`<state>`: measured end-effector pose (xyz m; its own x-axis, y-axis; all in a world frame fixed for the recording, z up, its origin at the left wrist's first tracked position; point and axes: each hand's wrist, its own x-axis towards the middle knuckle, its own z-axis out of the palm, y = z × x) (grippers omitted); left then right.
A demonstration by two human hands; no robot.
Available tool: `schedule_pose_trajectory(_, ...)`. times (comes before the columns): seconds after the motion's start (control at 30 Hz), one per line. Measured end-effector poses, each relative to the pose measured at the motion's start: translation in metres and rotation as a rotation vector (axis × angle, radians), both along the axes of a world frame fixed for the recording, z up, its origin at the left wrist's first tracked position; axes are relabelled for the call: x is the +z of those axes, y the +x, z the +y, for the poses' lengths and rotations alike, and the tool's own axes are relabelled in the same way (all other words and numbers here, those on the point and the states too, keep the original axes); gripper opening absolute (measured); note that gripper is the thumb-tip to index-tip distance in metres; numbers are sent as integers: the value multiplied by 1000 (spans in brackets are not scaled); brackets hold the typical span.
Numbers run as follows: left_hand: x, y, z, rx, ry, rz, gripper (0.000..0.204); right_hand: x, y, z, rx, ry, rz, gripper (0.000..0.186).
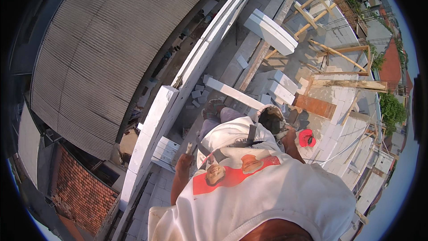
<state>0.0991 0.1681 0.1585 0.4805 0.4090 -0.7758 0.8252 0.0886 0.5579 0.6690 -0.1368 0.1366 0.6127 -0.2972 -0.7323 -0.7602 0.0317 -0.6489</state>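
My left hand (183, 160) is low beside the white block wall, its fingers closed around a small, pale, stick-like thing (189, 148) that I cannot make out. At my right side, my right hand (289, 136) is closed at the edge of a bucket (260, 111) with a pale rim and a dark inside. What lies in the bucket is too dark to tell. The nearest block of the wall (166, 101) stands to the left, between my left arm and the drop. A white block (166, 152) sits beside my left hand.
Beyond the wall lies a corrugated roof (107, 40) at a lower level. Ahead are stacked white blocks (272, 31), a long pale beam (234, 93), broken block pieces (198, 93) and wooden planks (347, 85). A red cap-like thing (306, 138) rests at the right.
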Motion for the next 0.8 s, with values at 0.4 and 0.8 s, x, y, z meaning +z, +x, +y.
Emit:
schedule_pose_trajectory(0.4, -6, 67, 97, 221, -214, 283, 36, 90, -27, 14, 67, 184, -260, 21)
schedule_pose_trajectory(0.8, -51, 75, 76, 317, -361, 65, 37, 65, 64, 48, 7, 227, -332, 16)
